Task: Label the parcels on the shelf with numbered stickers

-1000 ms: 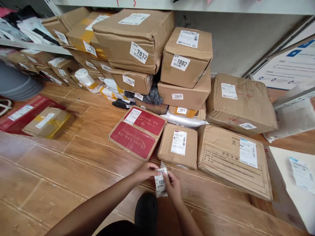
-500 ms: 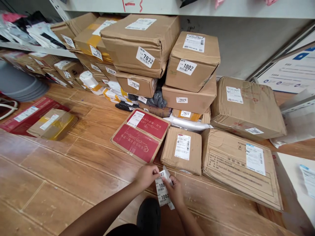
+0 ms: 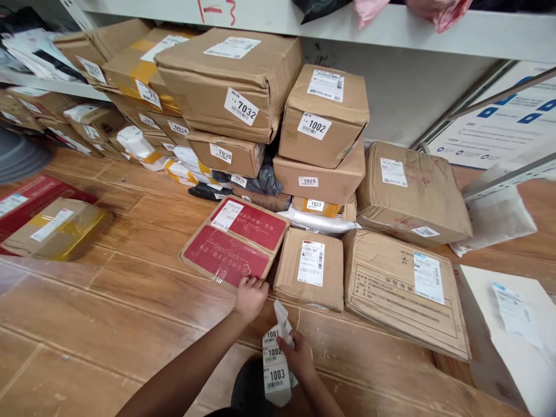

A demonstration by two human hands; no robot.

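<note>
My right hand (image 3: 299,354) pinches a strip of white number labels (image 3: 275,370), its thumb pressing near the 1001 and 1002 stickers. Below those hangs the 1003 sticker, and the bare end of the strip curls upward. My left hand (image 3: 252,298) is at the near right corner of a flat red-and-brown carton (image 3: 226,255) printed "Good Luck". Its fingers are bent against that near edge; whatever they hold is hidden. Beside it stands a small brown carton (image 3: 333,272) with a shipping label on top.
A wide brown carton (image 3: 403,324) lies at the right, with a white box (image 3: 482,313) beyond it. Stacked cartons (image 3: 208,69) with number stickers fill the space under a white shelf (image 3: 391,26). At the left, a taped parcel (image 3: 82,231) rests near a red box (image 3: 39,197) on wooden flooring.
My left hand has left the label strip and moved up to the red-and-brown carton's near corner. The strip now hangs lower in my right hand, showing 1001 to 1003. The view has shifted slightly.
</note>
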